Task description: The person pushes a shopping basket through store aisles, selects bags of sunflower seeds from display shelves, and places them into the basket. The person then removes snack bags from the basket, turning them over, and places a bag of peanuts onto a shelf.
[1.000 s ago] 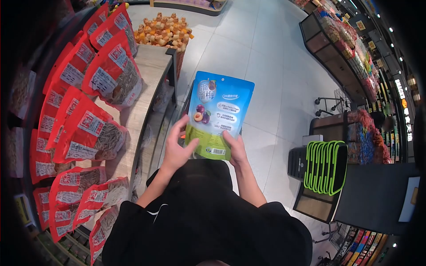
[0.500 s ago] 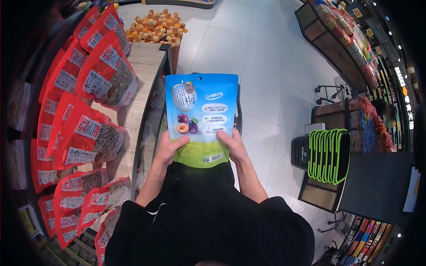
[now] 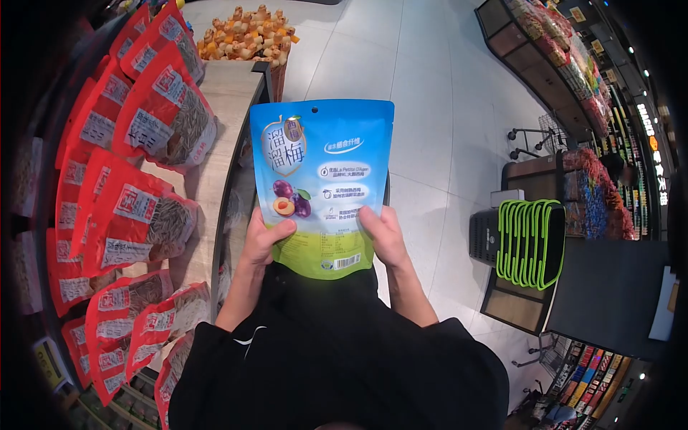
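Note:
Between my two hands is a blue and green snack pouch [image 3: 322, 190] with pictures of plums, a barcode and Chinese print on its face. My left hand [image 3: 264, 240] grips its lower left edge, thumb on the front. On the lower right edge my right hand [image 3: 383, 236] is closed the same way, its thumb lying over some of the print. The other fingers of both hands are mostly hidden behind the pouch. It is held upright in front of my dark top, its upper edge away from me.
Red snack bags [image 3: 136, 215] stand in rows along a wooden shelf [image 3: 229, 89] at left. A bin of plush toys [image 3: 247, 36] is beyond its end. At right are stacked green-handled shopping baskets [image 3: 530, 244], a dark counter [image 3: 609, 294] and a cart [image 3: 541, 136]. Tiled floor [image 3: 423, 107] runs between.
The pouch has come a little nearer and looks larger, its top edge shifted up and slightly left. Both hands keep their hold on it.

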Demonstrator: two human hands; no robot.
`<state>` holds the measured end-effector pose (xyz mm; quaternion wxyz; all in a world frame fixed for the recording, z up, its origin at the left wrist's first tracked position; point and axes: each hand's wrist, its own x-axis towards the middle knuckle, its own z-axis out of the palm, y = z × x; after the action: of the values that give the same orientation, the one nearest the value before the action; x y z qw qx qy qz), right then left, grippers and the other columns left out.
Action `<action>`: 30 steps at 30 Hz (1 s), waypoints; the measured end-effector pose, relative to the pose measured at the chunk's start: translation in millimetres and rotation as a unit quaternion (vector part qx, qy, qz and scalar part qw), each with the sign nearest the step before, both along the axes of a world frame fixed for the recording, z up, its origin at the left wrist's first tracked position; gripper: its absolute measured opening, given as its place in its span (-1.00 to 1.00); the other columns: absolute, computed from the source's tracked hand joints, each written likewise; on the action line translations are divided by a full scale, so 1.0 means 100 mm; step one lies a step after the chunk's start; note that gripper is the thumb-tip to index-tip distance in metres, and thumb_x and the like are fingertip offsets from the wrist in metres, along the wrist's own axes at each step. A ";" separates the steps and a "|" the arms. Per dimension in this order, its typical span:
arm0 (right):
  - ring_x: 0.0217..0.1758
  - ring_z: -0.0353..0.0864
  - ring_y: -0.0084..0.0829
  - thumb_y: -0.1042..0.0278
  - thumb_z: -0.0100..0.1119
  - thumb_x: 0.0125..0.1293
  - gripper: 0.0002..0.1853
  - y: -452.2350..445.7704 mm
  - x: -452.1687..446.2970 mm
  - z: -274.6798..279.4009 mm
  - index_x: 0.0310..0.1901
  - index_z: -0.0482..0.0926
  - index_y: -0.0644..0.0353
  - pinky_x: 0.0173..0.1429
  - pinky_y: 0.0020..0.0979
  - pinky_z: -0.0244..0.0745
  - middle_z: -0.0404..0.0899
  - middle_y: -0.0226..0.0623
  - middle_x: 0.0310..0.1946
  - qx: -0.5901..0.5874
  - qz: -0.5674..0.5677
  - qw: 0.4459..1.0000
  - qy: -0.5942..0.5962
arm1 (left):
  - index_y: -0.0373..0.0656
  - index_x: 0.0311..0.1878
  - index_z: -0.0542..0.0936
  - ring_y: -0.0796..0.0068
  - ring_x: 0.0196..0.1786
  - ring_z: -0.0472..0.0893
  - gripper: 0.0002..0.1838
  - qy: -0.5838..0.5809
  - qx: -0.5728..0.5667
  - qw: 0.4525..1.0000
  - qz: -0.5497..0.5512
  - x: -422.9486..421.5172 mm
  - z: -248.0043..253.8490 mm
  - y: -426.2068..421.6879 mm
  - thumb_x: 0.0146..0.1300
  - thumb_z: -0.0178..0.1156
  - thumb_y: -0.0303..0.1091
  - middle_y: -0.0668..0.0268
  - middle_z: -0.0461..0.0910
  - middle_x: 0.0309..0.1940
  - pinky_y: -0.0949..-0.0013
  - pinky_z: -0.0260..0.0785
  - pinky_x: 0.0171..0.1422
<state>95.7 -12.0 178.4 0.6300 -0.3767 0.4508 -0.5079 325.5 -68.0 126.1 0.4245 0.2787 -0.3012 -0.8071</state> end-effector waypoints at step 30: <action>0.08 0.56 -0.40 0.15 -0.10 0.52 -0.54 0.00 -0.05 -0.04 0.12 0.50 0.46 0.19 -0.38 0.39 0.60 -0.14 0.04 0.017 0.006 1.000 0.004 | -0.28 0.20 0.42 0.43 0.06 0.59 -0.54 -0.007 0.008 1.000 -0.004 -0.05 -0.08 0.00 0.32 0.24 -0.31 0.23 0.56 0.06 0.31 0.44 0.19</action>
<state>90.8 -12.3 174.3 0.6374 -0.3708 0.4599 -0.4946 320.8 -68.5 117.7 0.4170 0.2873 -0.2986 -0.8090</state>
